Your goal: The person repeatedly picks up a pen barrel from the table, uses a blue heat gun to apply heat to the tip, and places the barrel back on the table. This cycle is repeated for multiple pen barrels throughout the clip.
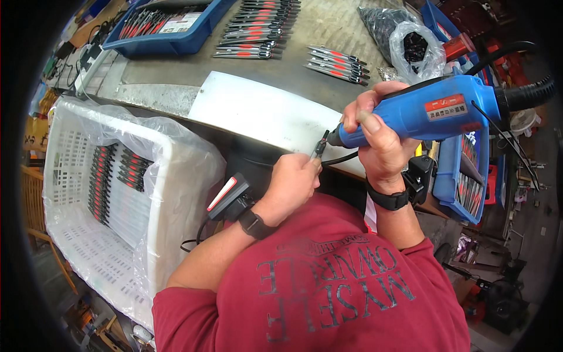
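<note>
My right hand (381, 126) wraps round a blue electric screwdriver (419, 111), its nose pointing left and its thick black cable running off at the right. My left hand (293, 179) is closed on a slim hand tool (319, 145), whose dark end sticks up from the fingers. That end meets the screwdriver's tip or lies right beside it; I cannot tell which. Most of the slim tool is hidden in my palm. Similar slim grey-and-red tools (337, 64) lie in a short row on the table, and a longer stack of them (255, 29) is behind.
A white plastic sheet (258, 111) covers the table's front edge. At left, a white crate (170, 199) lined with clear plastic holds rows of tools. Blue bins (161, 47) with more tools stand far left and right. A clear bag of dark parts (410, 47) sits far right.
</note>
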`<state>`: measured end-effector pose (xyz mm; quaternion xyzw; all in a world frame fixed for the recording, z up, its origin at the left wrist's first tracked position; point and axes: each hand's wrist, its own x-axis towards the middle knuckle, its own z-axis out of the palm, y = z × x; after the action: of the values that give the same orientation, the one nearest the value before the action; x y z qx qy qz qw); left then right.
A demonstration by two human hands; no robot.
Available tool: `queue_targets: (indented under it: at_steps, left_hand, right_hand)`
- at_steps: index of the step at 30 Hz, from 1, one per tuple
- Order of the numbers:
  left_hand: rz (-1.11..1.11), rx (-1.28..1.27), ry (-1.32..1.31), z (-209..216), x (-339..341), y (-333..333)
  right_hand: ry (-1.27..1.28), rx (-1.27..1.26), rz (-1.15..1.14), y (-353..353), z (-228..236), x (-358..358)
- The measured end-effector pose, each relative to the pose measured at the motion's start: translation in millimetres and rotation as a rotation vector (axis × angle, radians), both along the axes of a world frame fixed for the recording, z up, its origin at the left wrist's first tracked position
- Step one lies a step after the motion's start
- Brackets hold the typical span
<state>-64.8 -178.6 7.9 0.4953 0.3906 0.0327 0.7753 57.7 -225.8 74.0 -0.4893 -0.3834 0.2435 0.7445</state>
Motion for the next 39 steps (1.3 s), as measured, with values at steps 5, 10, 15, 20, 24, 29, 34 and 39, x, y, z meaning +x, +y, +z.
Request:
queue_targets:
  at_steps: [5,10,15,20,24,29,34,39]
  left_hand:
    - [0.011,-0.007,-0.007,0,0,0]
    - [0.018,0.004,-0.022,-1,0,-1]
    - [0.022,0.014,-0.024,-3,0,-1]
    - [0.028,0.061,-0.027,-7,0,-2]
    - [0.036,0.075,-0.039,-11,0,-4]
    - [0.050,0.100,-0.057,-14,0,-3]
    - [0.043,0.013,-0.048,-8,0,-2]
    - [0.003,0.014,-0.027,4,-4,0]
  right_hand:
    - [-0.006,0.013,-0.002,1,-1,1]
    - [-0.008,0.042,-0.005,3,-2,2]
    - [-0.084,0.002,-0.030,4,-3,0]
    - [-0.301,-0.038,-0.092,12,-10,0]
    - [-0.412,-0.116,-0.128,18,-14,-3]
    - [-0.386,-0.072,-0.026,29,-13,1]
    - [-0.445,-0.096,-0.051,25,-12,-5]
    - [-0.231,0.037,-0.138,7,0,-1]
